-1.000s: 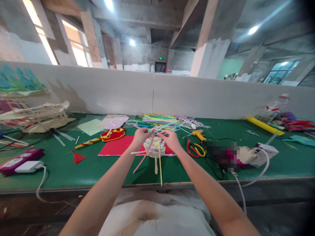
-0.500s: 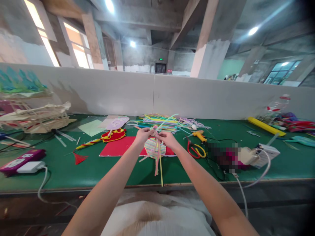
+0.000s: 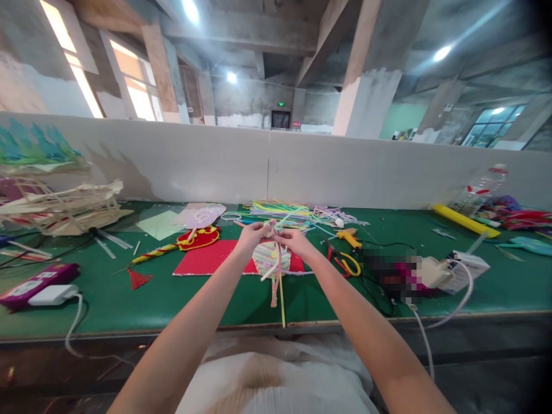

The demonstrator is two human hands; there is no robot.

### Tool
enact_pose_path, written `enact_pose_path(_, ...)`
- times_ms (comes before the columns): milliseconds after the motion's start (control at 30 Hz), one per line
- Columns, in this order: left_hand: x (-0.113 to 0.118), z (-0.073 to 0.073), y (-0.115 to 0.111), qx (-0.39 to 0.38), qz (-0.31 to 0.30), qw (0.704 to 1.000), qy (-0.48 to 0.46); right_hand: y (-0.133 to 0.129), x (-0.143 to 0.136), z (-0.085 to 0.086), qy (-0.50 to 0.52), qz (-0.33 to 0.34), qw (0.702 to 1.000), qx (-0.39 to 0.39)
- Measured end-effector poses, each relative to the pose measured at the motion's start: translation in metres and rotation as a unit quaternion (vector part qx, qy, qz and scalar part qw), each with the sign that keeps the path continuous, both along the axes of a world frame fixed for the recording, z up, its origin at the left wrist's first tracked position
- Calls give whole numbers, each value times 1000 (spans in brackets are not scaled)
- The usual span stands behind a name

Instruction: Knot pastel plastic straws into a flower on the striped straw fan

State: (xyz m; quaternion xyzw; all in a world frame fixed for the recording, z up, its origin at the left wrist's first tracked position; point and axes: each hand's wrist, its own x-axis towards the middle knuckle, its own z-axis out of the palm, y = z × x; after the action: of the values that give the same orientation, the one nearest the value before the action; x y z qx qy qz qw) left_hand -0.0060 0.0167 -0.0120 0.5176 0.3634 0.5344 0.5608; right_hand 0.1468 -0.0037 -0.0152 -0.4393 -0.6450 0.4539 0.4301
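My left hand [image 3: 253, 237] and my right hand [image 3: 295, 244] meet over the middle of the table, fingertips pinched on a small bundle of pastel pipe cleaners [image 3: 278, 251]. Pink and white ends hang below my fingers, while a mint-green end sticks up to the right. Beneath them is a round fan-shaped piece [image 3: 260, 260] covered in pastel stripes, its short handle [image 3: 274, 298] pointing toward me. A long yellow pipe cleaner [image 3: 283, 305] runs down beside that handle. The exact grip point is hidden by my fingers.
A red board [image 3: 207, 257] lies under the striped piece. To the left are a red-and-yellow fan [image 3: 199, 238] and a purple power strip [image 3: 41, 282]. Loose pipe cleaners [image 3: 280, 211] are heaped behind. On the right lie pliers [image 3: 351, 264], a yellow-handled tool [image 3: 349, 237] and cables.
A pale pipe cleaner end has swung from the lower left of the striped piece to lie across its front. My hands stay pinched together in nearly the same place.
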Motion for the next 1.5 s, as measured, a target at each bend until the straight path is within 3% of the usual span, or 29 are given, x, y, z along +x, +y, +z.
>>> enact_pose_path(267,-4,14,1,22,22,1000,1,1,-5,10,45,25,999,8)
enact_pose_path(400,-8,19,-3,20,5,1000,-10,-1,-9,10,69,32,997,2)
enact_pose_path(700,-8,5,12,-73,-37,995,-58,2,-16,-5,125,-26,992,-6)
enact_pose_path(933,-6,-1,-1,-32,-51,997,-49,4,-15,-6,150,-86,985,14)
enact_pose_path(1267,-8,8,5,44,-20,997,59,-1,-20,-7,93,-50,994,19)
enact_pose_path(1500,-16,16,8,18,-17,998,54,-3,-14,-2,84,-35,996,16)
